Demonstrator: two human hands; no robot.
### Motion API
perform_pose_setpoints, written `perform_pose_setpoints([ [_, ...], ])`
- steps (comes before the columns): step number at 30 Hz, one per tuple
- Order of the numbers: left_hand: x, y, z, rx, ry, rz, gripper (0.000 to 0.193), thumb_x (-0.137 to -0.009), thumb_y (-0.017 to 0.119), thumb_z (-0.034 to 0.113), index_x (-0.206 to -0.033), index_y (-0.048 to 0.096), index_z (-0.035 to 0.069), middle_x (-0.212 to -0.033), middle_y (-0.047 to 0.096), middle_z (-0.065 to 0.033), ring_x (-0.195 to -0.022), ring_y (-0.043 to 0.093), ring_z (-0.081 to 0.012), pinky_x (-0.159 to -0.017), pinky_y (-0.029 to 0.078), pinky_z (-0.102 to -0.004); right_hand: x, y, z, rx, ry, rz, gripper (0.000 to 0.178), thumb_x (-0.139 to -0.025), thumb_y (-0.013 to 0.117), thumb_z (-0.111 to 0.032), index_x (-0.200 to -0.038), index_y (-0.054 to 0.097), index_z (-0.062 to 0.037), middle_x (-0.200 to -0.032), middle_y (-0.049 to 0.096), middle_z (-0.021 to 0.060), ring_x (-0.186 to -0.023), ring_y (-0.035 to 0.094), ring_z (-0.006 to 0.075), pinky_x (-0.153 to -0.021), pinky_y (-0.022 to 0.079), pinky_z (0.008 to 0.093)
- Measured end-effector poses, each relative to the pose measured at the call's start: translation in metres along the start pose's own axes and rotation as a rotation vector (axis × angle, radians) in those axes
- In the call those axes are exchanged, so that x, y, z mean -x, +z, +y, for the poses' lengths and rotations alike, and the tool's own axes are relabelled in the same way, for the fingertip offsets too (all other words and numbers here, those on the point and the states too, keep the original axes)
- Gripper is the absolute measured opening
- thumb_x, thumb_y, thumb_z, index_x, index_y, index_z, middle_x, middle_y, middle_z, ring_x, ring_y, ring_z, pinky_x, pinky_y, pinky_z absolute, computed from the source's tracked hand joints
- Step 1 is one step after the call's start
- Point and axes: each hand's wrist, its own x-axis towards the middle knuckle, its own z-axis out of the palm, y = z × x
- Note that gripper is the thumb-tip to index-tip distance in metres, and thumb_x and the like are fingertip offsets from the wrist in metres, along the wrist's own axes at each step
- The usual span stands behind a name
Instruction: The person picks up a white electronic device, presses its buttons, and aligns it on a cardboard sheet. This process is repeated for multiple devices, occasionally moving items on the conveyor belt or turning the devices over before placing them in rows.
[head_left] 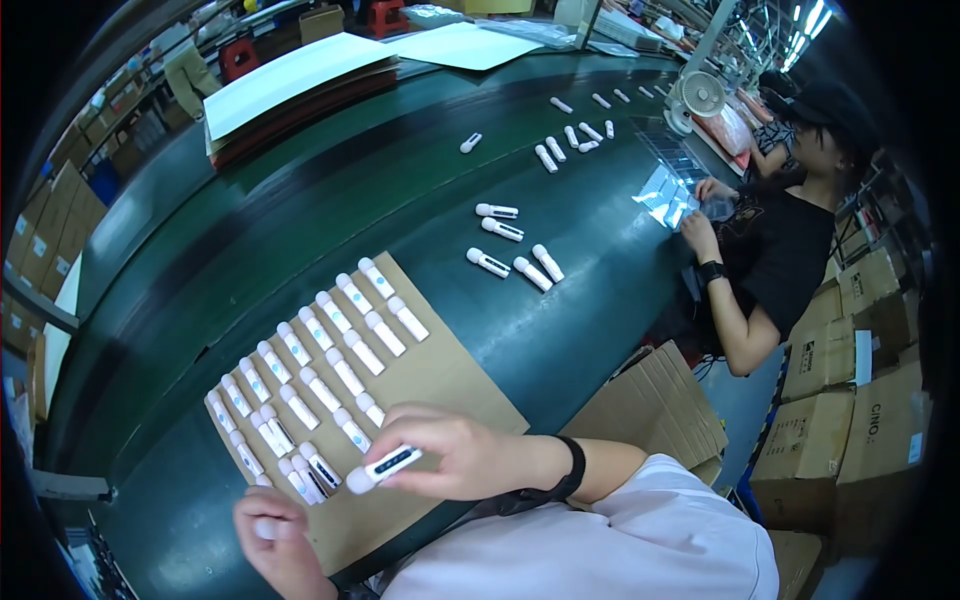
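Note:
My right hand (450, 450) is closed on a small white wand-shaped device (368, 481). The device has a rounded head and a dark strip along its handle, and is held above the cardboard sheet (455, 370). At the sheet's near left corner, my left hand (275, 545) is closed round another such device, of which only the round head (267, 528) shows. Rows of the same white devices (335, 312) lie on the cardboard, many with a bluish mark. Close to my hands, a few devices (318, 467) lie side by side, one showing its dark strip.
The cardboard lies on a long green conveyor belt (390, 190). Loose devices (502, 229) are scattered farther along it. On the right, a co-worker (770, 240) handles clear plastic near a small fan (700, 95). White sheets (300, 80) rest on the far side; cartons (805, 450) stand behind.

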Motion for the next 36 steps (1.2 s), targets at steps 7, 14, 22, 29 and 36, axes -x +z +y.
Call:
perform_pose_setpoints([
  [7,0.014,0.031,0.012,-0.215,-0.181,-0.17,0.027,-0.085,0.072,0.015,-0.103,0.06,-0.001,-0.087,0.056,-0.0024,-0.073,0.049,-0.0096,-0.066,0.041,-0.023,0.008,0.017,0.004,-0.056,-0.069,-0.056,0.024,-0.081,0.072,-0.001,-0.105,0.066,-0.0014,-0.095,0.063,0.012,-0.088,0.062,0.025,-0.076,0.049,0.0345],
  [14,0.007,0.032,0.011,-0.219,-0.154,-0.235,0.027,-0.08,0.075,0.004,-0.104,0.066,-0.001,-0.084,0.059,-0.0041,-0.072,0.051,-0.0114,-0.066,0.042,-0.0236,0.009,0.012,0.01,0.0,-0.084,-0.066,0.027,-0.078,0.076,-0.001,-0.103,0.067,-0.0009,-0.095,0.065,0.0115,-0.082,0.061,0.0238,-0.072,0.049,0.0335],
  [22,0.007,0.032,0.0,-0.183,0.096,-0.21,0.022,-0.081,0.075,0.002,-0.101,0.066,-0.003,-0.092,0.065,-0.0072,-0.067,0.048,-0.0072,-0.061,0.039,-0.0209,0.014,0.015,0.007,-0.019,0.122,-0.064,0.031,-0.077,0.076,0.002,-0.106,0.065,-0.0005,-0.095,0.064,0.009,-0.083,0.059,0.0172,-0.073,0.046,0.0286],
  [29,0.006,0.031,0.002,-0.238,0.043,-0.255,0.018,-0.082,0.075,0.004,-0.098,0.067,-0.002,-0.094,0.066,-0.0087,-0.071,0.055,-0.0107,-0.061,0.042,-0.0232,0.017,0.014,0.011,-0.011,0.1,-0.066,0.029,-0.078,0.075,0.003,-0.105,0.064,0.0013,-0.094,0.063,0.0081,-0.083,0.057,0.0157,-0.075,0.045,0.0274],
  [36,0.006,0.031,0.002,-0.245,-0.024,-0.174,0.016,-0.083,0.074,0.005,-0.098,0.068,0.001,-0.087,0.066,-0.008,-0.074,0.061,-0.0168,-0.063,0.046,-0.0274,0.017,0.017,0.005,-0.312,0.257,0.082,0.024,-0.084,0.069,0.002,-0.107,0.063,0.0052,-0.097,0.063,0.0119,-0.089,0.059,0.018,-0.078,0.046,0.028],
])
